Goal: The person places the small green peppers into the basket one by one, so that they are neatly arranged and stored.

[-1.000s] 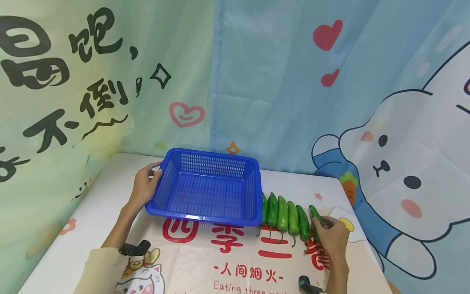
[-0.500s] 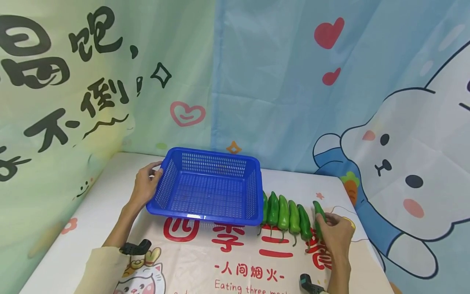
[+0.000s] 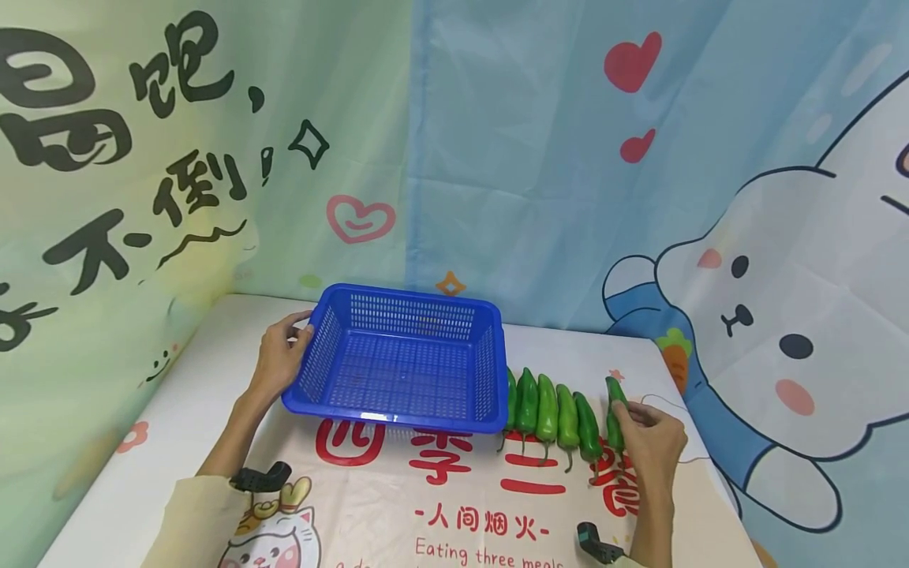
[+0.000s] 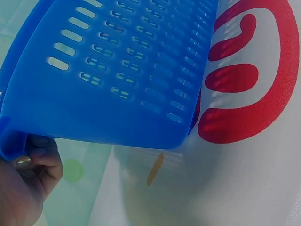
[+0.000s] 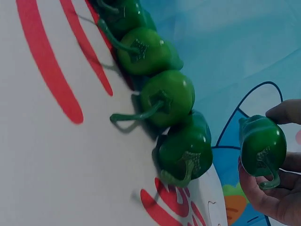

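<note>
A blue plastic basket (image 3: 401, 383) with slotted walls sits left of centre in the head view, with bare floor inside. My left hand (image 3: 277, 361) grips its left rim; in the left wrist view the fingers (image 4: 44, 157) are curled under the rim. On the right, my right hand (image 3: 655, 443) holds a green pepper (image 3: 614, 432) between thumb and fingers. In the right wrist view this pepper (image 5: 263, 147) is apart from the others, stem towards the camera. A row of several green peppers (image 3: 547, 409) lies between basket and right hand, stems towards me; the basket partly hides the leftmost.
The white table (image 3: 213, 347) bears a printed cloth (image 3: 398, 505) with red characters. A patterned curtain (image 3: 497, 158) hangs behind the table and along its sides. Dark wrist devices (image 3: 263, 478) are on both arms.
My right hand has moved slightly right and away from me with the pepper, widening the gap to the row. The left hand and the basket have stayed in place.
</note>
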Demonstrator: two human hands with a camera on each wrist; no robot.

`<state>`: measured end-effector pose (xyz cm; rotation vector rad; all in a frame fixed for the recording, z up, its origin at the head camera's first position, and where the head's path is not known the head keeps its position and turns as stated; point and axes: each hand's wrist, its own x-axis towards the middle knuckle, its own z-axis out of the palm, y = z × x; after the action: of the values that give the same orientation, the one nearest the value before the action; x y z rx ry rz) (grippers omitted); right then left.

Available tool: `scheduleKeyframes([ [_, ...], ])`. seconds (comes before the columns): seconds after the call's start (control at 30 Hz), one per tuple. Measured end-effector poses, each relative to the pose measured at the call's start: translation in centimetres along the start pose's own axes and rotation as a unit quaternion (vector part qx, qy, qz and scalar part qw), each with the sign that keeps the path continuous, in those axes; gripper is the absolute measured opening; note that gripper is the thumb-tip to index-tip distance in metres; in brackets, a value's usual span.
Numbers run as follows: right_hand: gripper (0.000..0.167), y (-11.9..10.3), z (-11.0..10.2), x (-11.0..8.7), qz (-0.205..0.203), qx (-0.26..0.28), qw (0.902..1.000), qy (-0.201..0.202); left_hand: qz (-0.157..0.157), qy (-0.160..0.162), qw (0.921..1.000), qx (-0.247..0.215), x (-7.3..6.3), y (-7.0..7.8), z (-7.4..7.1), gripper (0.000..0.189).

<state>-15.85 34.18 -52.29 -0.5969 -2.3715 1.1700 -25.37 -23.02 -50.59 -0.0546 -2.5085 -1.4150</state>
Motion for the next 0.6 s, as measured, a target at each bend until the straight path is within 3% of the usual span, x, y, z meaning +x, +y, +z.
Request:
scheduleKeyframes([
  [0.6, 0.052, -2.6, 0.9, -0.4, 0.066, 0.090, 0.9937, -0.014, -0.006, 0.001, 1.0000, -0.007, 0.0, -0.1, 0.0, 0.042],
])
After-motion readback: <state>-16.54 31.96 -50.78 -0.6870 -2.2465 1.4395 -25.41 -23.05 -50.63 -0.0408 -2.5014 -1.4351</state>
